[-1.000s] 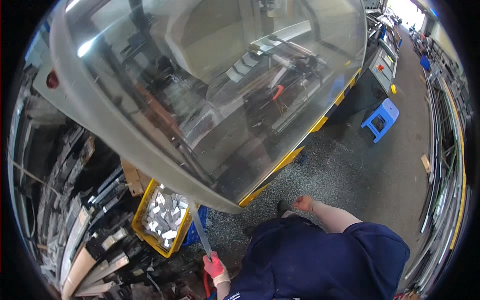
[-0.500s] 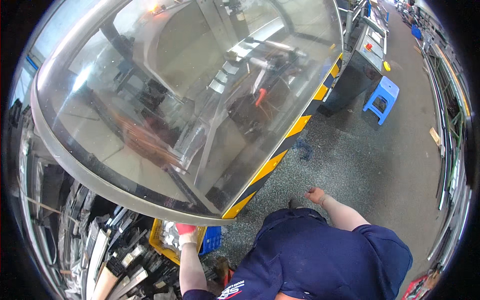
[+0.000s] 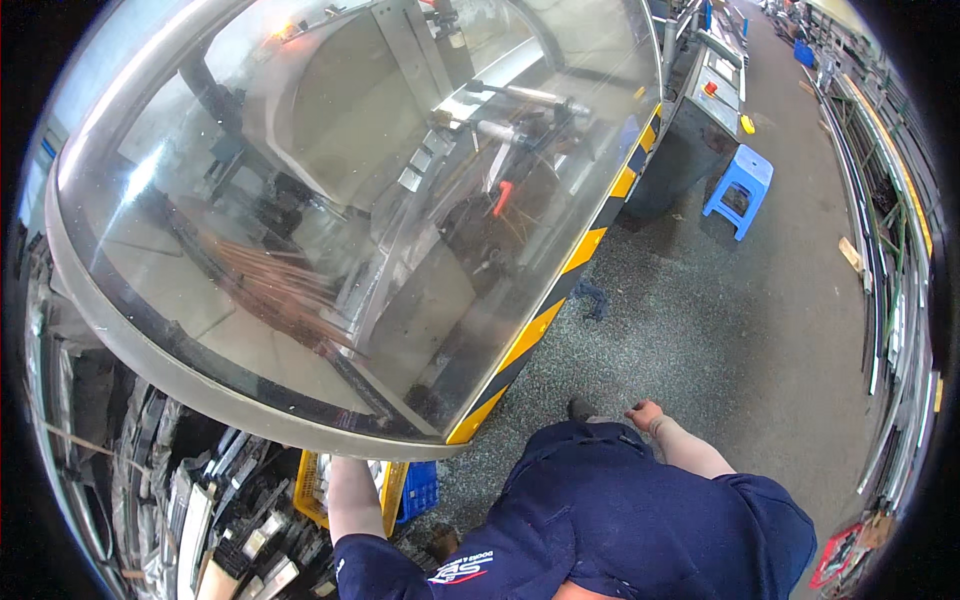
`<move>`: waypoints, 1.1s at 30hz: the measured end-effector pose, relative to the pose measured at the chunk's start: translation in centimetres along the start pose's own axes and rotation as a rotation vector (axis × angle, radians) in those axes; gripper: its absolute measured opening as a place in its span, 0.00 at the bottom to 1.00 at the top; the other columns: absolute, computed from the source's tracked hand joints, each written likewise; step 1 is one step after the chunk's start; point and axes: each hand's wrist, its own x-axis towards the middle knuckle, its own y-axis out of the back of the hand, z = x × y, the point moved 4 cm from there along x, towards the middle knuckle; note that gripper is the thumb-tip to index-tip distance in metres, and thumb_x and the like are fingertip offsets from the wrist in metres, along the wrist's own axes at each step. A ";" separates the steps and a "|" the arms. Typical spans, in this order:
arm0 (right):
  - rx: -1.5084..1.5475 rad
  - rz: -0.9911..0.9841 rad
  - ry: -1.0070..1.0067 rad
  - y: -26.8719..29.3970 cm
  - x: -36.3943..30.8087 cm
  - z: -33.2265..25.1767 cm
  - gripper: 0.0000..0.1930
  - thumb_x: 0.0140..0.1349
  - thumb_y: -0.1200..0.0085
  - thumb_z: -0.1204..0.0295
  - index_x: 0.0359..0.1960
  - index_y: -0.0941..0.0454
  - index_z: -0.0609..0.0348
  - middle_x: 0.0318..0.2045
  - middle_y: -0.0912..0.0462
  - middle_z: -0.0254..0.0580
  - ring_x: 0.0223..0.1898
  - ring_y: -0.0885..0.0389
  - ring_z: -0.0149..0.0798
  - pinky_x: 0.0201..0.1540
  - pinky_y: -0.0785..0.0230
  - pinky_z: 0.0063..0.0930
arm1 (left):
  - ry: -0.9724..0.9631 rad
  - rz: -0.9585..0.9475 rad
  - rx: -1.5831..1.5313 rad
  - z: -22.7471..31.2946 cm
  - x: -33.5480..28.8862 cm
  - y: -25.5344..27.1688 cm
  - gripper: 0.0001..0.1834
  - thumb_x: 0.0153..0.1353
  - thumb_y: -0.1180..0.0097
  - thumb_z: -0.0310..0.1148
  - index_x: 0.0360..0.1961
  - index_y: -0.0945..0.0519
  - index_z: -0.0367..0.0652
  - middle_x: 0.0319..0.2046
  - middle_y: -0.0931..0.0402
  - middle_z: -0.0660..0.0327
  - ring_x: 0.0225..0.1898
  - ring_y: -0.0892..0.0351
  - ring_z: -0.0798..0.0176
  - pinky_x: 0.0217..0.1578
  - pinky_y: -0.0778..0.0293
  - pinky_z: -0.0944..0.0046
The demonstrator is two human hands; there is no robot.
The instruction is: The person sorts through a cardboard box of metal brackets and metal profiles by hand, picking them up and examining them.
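Note:
My left forearm (image 3: pixel 356 500) reaches forward over a yellow plastic crate (image 3: pixel 312 490) and disappears beneath the rim of a large machine hood (image 3: pixel 250 412). The hood's edge hides my left hand, so its fingers do not show. Small pale pieces lie in the crate, and a blue crate (image 3: pixel 420 492) stands against its right side. My bare right hand (image 3: pixel 645 412) hangs low over the speckled floor beside my shoe (image 3: pixel 581 408). Its fingers are curled in, and nothing shows in them.
The hood has clear panels and a yellow-and-black striped edge (image 3: pixel 528 335). Scrap profiles (image 3: pixel 200 520) crowd the lower left. A blue stool (image 3: pixel 740 190) stands ahead on the right, near a control panel (image 3: pixel 716 82). Long bars (image 3: pixel 868 230) line the right side.
My left hand, in a red glove with a pale cuff, has moved from the crate to out of sight under the hood. My right hand has shifted slightly right and down.

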 end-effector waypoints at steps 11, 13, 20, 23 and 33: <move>-0.003 -0.074 0.078 -1.7 1.0 -4.4 0.27 0.58 0.41 0.48 0.50 0.15 0.54 0.50 0.15 0.51 0.55 0.18 0.52 0.60 0.29 0.38 | 0.076 -0.148 0.140 -10.3 -13.7 -0.3 0.20 0.69 0.49 0.44 0.55 0.18 0.46 0.54 0.19 0.51 0.59 0.23 0.49 0.61 0.30 0.53; -0.047 -0.125 0.056 -1.5 0.8 -5.2 0.27 0.58 0.41 0.48 0.52 0.15 0.53 0.51 0.15 0.51 0.56 0.19 0.52 0.61 0.29 0.38 | 0.265 -0.026 -0.311 -9.8 -15.4 1.0 0.19 0.64 0.43 0.44 0.47 0.16 0.42 0.41 0.16 0.47 0.47 0.16 0.49 0.48 0.24 0.54; -0.291 -0.109 0.268 -2.1 4.9 -10.0 0.26 0.58 0.40 0.48 0.48 0.14 0.56 0.44 0.12 0.50 0.49 0.15 0.49 0.55 0.25 0.39 | 0.880 0.132 -0.911 -5.6 -32.8 -3.0 0.25 0.64 0.37 0.45 0.44 0.18 0.28 0.36 0.15 0.51 0.40 0.20 0.63 0.44 0.26 0.60; -0.239 -0.174 0.257 -2.1 4.6 -12.7 0.30 0.58 0.38 0.49 0.53 0.18 0.61 0.52 0.16 0.54 0.55 0.18 0.50 0.60 0.28 0.36 | 0.925 0.229 -0.910 -0.2 -37.1 -3.4 0.17 0.66 0.38 0.40 0.28 0.25 0.38 0.21 0.31 0.70 0.23 0.35 0.75 0.24 0.38 0.66; -0.289 -0.263 0.447 -6.4 3.7 -15.9 0.24 0.60 0.37 0.52 0.46 0.16 0.62 0.40 0.13 0.46 0.42 0.15 0.40 0.47 0.25 0.33 | 1.475 0.386 -1.006 10.5 -50.8 -9.3 0.23 0.67 0.39 0.46 0.38 0.22 0.30 0.30 0.22 0.53 0.34 0.27 0.64 0.38 0.29 0.59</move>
